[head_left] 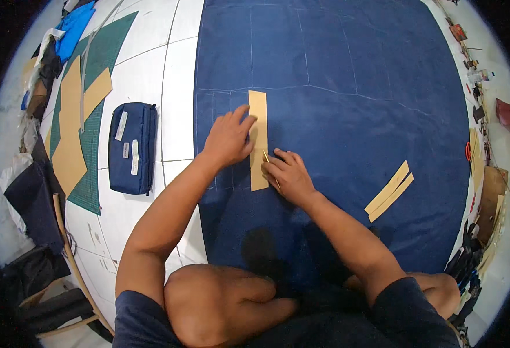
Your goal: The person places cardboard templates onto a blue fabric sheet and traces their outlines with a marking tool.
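Observation:
A large dark blue cloth [336, 133] is spread before me, with thin pale lines drawn across it. On it lies a narrow tan card strip [258, 124], set lengthwise away from me. My left hand [230, 136] rests at the strip's left edge, fingers spread and fingertips touching it. Beside the strip's lower right edge, my right hand [290, 175] grips a thin yellowish pencil-like tool [265, 155], slanted over the card. Its lower tip is partly hidden by the fingers. Two more tan card strips [389, 191] lie side by side to the right.
Left of the cloth, a navy zip pouch [132, 149] sits on white floor tiles [177, 75]. Further left, tan pattern pieces [69, 139] and a grey ruler [83, 87] lie on a green cutting mat [90, 180]. A wooden stick [72, 261] and dark fabric [35, 200] are at the left edge.

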{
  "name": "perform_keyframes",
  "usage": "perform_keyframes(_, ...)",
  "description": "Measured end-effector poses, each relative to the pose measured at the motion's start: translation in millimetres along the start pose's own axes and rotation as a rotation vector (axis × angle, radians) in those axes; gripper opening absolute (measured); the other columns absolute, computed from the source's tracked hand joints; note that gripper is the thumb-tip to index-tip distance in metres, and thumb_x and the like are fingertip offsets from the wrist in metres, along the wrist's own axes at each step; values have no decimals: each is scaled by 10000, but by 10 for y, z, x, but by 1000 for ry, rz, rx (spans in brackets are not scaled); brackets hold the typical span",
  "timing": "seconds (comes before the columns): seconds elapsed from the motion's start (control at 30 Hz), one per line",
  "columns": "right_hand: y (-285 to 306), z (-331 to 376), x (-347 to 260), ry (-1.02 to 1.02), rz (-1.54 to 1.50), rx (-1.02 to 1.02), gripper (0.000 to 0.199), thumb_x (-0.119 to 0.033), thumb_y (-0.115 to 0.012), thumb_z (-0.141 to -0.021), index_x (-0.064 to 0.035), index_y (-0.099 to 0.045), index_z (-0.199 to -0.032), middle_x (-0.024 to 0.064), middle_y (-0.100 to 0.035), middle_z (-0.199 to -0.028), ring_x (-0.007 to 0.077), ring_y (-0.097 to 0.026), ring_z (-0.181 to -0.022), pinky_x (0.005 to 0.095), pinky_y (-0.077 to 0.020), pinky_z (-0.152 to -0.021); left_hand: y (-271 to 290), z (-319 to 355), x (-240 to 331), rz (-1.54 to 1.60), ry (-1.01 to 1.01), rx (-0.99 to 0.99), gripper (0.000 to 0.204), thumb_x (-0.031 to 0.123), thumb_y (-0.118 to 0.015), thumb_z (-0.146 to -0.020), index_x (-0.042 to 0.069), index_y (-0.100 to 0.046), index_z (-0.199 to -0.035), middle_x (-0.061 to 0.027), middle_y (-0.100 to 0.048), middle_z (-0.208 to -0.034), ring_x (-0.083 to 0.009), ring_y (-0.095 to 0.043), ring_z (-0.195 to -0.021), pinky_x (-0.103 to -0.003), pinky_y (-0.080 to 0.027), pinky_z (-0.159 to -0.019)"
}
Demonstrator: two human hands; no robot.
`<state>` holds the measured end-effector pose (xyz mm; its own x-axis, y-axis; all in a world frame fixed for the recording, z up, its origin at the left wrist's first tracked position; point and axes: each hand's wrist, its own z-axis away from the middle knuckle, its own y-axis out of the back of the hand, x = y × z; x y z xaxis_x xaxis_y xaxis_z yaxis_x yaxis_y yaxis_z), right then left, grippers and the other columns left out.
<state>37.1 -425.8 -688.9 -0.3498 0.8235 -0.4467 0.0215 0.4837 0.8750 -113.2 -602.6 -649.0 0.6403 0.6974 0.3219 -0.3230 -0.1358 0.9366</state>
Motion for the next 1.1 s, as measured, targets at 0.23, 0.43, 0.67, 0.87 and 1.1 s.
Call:
perform_keyframes(0.23,30,28,15,-11,10,16,216,-214,-662,-892,-114,-631,-1080,63,-640,-1202,298,-536,-1232,479,-387,-1030,-263,428,12,12,-279,-80,682,462,-759,-774,66,-552,-1288,-172,-384,-1501,-360,-267,-1454,-497,-222,-1198)
perform_keyframes(0.43,4,58,4,-5,5,12,217,-213,-653,-899,-112,-630,-1090,72,-648,-1180,306,-536,-1232,486,-387,-1029,-293,451,96,-85,-237,-123,741,511,-769,-749,70,-527,-1292,-166,-371,-1508,-361,-269,-1451,-533,-188,-1199)
perform_keyframes(0.67,236,-15,-238,-405,-459,-78,265,-207,-604,-947,-55,-634,-1162,129,-652,-1143,316,-602,-1110,422,-457,-948,-272,409,119,-132,-198,-145,794,503,-815,-691,71,-495,-1276,-153,-417,-1456,-361,-304,-1427,-553,-240,-1172)
perform_keyframes(0.87,149,110,-417,-278,-586,-150,230,-186,-582,-972,-18,-645,-1116,168,-667,-1055,339,-650,-984,409,-513,-848,-280,388,122,-145,-204,-138,821,461,-846,-666,72,-478,-1289,-145,-425,-1450,-352,-322,-1414,-553,-307,-1139)
perform_keyframes(1.1,70,85,-391,-230,-523,-149,168,-164,-620,-942,-27,-642,-1036,158,-681,-1029,359,-659,-959,427,-520,-842,-260,375,138,-144,-193,-175,845,465,-849,-663,64,-468,-1302,-138,-411,-1469,-347,-316,-1420,-547,-301,-1144)
